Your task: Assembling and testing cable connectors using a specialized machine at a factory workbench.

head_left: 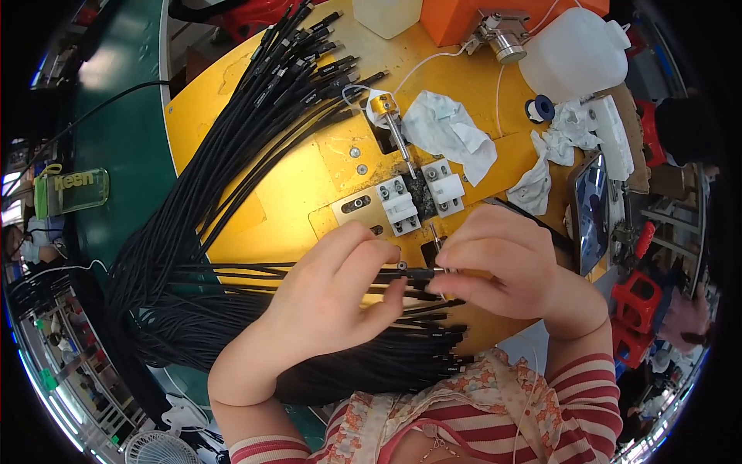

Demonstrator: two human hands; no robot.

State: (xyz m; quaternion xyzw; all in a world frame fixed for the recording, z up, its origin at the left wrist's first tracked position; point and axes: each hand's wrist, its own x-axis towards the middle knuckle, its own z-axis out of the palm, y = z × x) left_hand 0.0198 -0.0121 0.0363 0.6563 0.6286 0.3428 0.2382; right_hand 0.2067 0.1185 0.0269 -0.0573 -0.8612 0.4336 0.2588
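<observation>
My right hand (pixel 498 267) pinches the metal tip of a black cable connector (pixel 420 274) between thumb and fingers. Just left of it, my left hand (pixel 336 290) has its thumb and index finger apart around the near part of that cable, with a visible gap between them. Beyond my hands stands a fixture with two white plastic blocks (pixel 399 207), and a metal rod tool (pixel 400 139) with a brass-coloured head points down at the gap between them. Many black cables (pixel 178 193) run in a thick bundle along the left, some ends lying under my hands.
The yellow metal plate (pixel 270 166) carries crumpled white wipes (pixel 448 135), a small dark spool (pixel 539 109) and a translucent plastic jug (pixel 576 54). A phone (pixel 591 213) leans at the right. On the green table (pixel 127 100) at left lies a clear bottle (pixel 77 190).
</observation>
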